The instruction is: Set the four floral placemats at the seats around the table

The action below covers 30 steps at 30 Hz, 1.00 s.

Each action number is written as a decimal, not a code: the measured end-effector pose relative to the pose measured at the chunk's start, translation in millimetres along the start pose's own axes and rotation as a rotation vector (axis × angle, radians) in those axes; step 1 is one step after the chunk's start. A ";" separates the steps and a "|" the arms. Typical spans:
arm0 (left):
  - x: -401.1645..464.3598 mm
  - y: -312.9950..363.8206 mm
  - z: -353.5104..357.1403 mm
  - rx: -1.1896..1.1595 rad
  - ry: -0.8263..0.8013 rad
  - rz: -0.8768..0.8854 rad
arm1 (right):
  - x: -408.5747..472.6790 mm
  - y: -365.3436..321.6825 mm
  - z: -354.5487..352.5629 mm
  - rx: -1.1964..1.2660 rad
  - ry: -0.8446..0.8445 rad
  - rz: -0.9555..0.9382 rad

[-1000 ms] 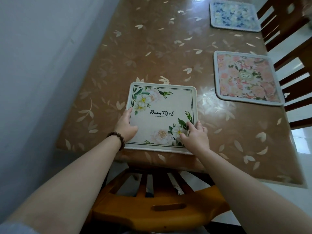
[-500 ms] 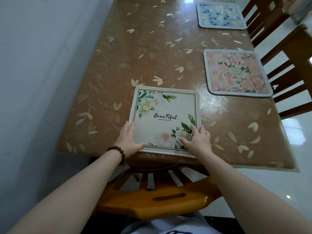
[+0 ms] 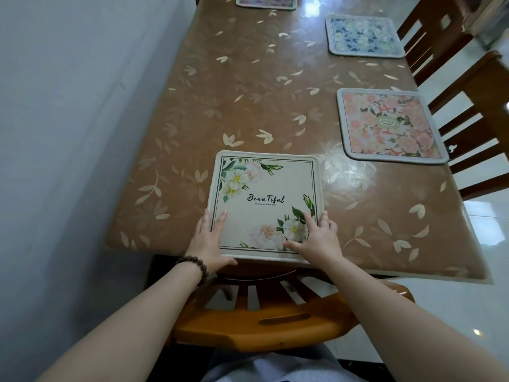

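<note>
Here, cream placemat (image 3: 265, 204): I square it to the surface (image 3: 248, 106) edge — slide, don't lift.
Grip: left hand (image 3: 210, 241), right hand (image 3: 319, 238) — both released, palms flat.

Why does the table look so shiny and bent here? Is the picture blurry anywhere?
Head view: bright window glare washes over the glossy brown leaf-patterned table cover near the blue floral placemat and beside the cream "Beautiful" placemat; the wide-angle lens bows the table edges and stretches the forearms; the purple placemat at the far end is cropped and soft; the centre is sharp, its lettering legible.
</note>
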<state>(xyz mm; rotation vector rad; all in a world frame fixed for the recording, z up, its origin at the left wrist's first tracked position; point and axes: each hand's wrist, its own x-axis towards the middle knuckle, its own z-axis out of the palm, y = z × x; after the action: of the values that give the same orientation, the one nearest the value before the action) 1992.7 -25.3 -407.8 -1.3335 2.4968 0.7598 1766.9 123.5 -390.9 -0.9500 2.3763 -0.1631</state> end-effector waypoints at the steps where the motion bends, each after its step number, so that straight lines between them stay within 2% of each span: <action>1: 0.0 0.9 0.2 0.005 0.010 -0.005 | -1.7 0.4 0.2 -0.014 -0.029 -0.009; 4: -0.4 2.5 2.2 0.060 0.029 -0.026 | -8.8 1.7 5.2 -0.080 -0.097 -0.033; 9: -2.1 1.3 3.1 0.105 0.069 -0.037 | -13.9 -2.9 10.6 -0.089 -0.064 0.015; 22: -7.7 2.5 4.3 0.095 0.071 -0.028 | -22.8 -5.7 12.4 -0.092 -0.024 -0.002; 30: -4.9 13.6 -1.9 0.187 0.022 -0.025 | -20.5 -5.5 7.0 -0.142 -0.078 -0.001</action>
<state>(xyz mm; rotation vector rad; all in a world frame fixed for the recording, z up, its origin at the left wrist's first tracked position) 1984.4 -16.6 -399.5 -1.3115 2.4920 0.4945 1786.0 133.7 -385.5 -1.0039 2.3401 0.0430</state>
